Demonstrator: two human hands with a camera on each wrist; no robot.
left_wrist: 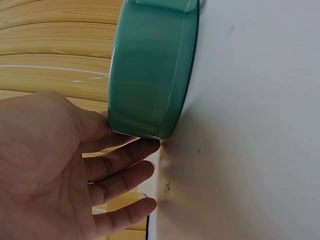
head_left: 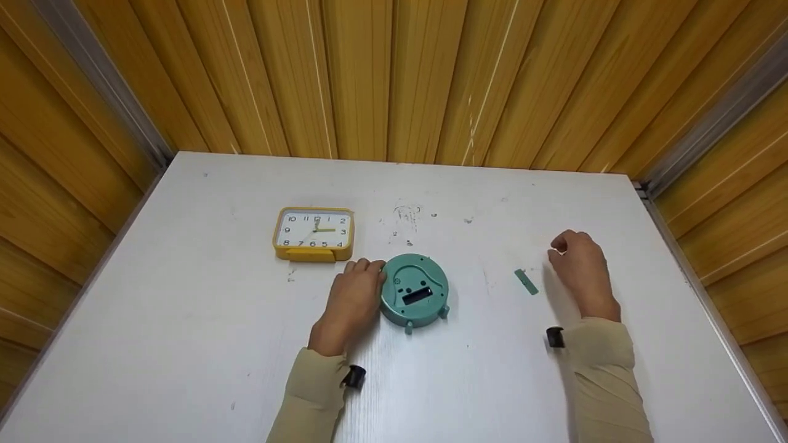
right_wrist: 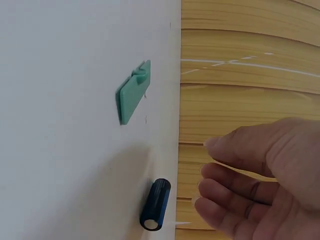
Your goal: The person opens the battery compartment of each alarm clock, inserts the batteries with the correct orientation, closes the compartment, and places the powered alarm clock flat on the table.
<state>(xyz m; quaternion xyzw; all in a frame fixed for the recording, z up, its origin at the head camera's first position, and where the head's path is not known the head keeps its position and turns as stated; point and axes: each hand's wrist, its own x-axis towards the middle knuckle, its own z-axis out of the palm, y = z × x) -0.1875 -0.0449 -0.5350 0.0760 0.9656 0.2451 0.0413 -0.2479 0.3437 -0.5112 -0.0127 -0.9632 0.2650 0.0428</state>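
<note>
A round green clock [head_left: 414,311] lies face down with its battery slot [head_left: 417,296] uncovered. My left hand [head_left: 354,295] holds its left edge; in the left wrist view the thumb [left_wrist: 92,124] meets the upper edge of the clock's side [left_wrist: 150,70] and the fingertips are at its lower end. My right hand [head_left: 582,267] hovers at the right with loosely curled fingers and nothing in them. In the right wrist view a dark blue battery [right_wrist: 156,205] lies on the table near those fingers; the hand hides it in the head view. The green battery cover [head_left: 526,282] lies between clock and right hand.
A yellow rectangular clock [head_left: 315,234] stands behind my left hand, dial up toward the camera. The white table [head_left: 184,295] has dark scuffs near its middle. Wood-patterned panels [head_left: 357,74] rise at the back and both sides.
</note>
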